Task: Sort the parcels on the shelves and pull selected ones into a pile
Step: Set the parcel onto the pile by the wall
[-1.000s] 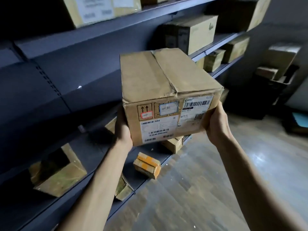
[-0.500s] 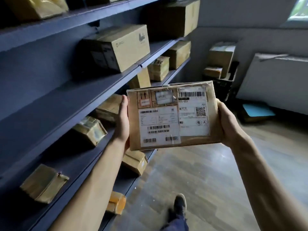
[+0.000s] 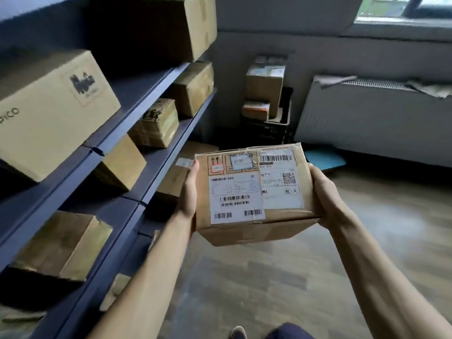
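Beside the dark blue metal shelves (image 3: pixel 156 152), we clamp the labelled brown cardboard parcel (image 3: pixel 254 192) between left hand (image 3: pixel 189 192) and right hand (image 3: pixel 325 194), keeping it level toward the pile

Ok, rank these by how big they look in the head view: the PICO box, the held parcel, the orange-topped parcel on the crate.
1. PICO box, nearest the camera, which inflates it.
2. held parcel.
3. orange-topped parcel, far off on the crate, so its true size is unsure.

Arms outstretched, left hand (image 3: pixel 189 192) and right hand (image 3: pixel 325 194) grip the parcel (image 3: pixel 244 192).
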Action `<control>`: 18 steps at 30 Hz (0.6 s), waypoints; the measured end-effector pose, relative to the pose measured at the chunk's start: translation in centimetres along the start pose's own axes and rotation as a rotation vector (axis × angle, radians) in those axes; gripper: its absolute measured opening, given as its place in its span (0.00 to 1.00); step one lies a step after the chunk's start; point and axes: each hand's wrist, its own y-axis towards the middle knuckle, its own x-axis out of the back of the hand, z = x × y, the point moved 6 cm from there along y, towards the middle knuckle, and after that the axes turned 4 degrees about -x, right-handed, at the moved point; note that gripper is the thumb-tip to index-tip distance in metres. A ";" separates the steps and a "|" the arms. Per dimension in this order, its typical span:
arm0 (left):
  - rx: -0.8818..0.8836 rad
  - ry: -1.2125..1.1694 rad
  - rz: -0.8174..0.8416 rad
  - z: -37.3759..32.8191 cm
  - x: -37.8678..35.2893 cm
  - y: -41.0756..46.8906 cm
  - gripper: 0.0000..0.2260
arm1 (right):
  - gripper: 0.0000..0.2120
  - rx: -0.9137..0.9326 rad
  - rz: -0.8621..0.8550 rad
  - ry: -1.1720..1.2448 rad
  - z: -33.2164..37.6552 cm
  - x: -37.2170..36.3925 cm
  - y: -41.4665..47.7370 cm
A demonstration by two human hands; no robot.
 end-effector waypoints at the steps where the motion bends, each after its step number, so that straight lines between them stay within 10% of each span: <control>1: 0.009 0.013 -0.010 0.1 -0.4 2.1 0.26 | 0.20 -0.004 -0.004 -0.006 0.8 0.3 1.8; 18: 0.107 -0.199 -0.092 2.7 -17.3 41.7 0.27 | 0.22 -0.006 -0.222 -0.355 21.9 11.0 40.9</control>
